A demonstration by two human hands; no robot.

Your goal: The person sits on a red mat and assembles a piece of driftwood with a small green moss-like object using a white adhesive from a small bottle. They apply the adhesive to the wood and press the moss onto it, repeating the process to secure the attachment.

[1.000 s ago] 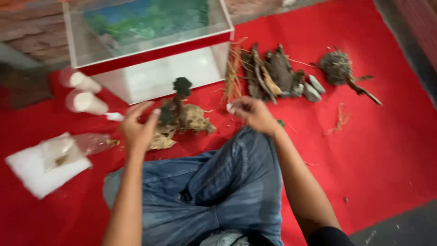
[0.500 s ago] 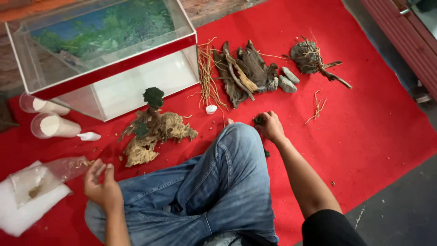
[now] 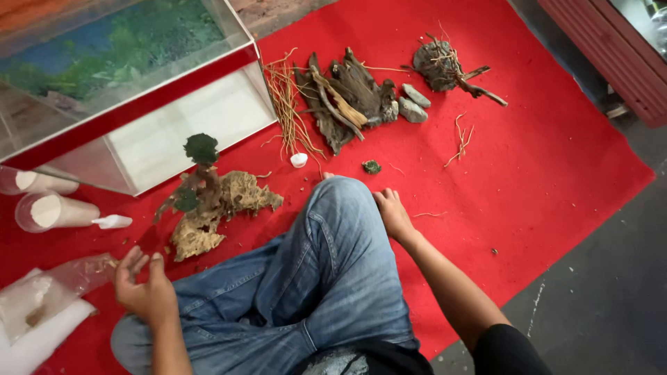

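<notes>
The red mat (image 3: 542, 160) covers most of the floor in view. The person sits on it cross-legged in blue jeans (image 3: 313, 278). A glass tank (image 3: 139, 104) lies tipped on its side at upper left, with its opening toward the person.

A pile of dark driftwood (image 3: 347, 97) lies at the top centre of the mat. A bundle of thin roots (image 3: 286, 104) lies just left of it and two grey stones (image 3: 414, 104) just right. A root ball (image 3: 441, 64) with a branch lies further right.

The rock-and-wood piece (image 3: 208, 208) stands in front of the tank. Its long axis runs from lower left to upper right. A small tree with a green moss top (image 3: 201, 147) rises from its upper side.

The left hand (image 3: 146, 292) hovers below and left of this piece, near it but not touching. The palm is open, the fingers are spread, and it holds nothing. A clear plastic bag (image 3: 69, 278) lies just left of this hand.

The right hand (image 3: 394, 215) rests on the mat beside the raised knee, fingers loosely curled and empty. The moss clump (image 3: 372, 167) lies up and slightly left of it, near but apart. A white cap (image 3: 299, 160) lies further left.

The left hand is nearer the rock piece; the right hand is nearer the moss clump.
</notes>
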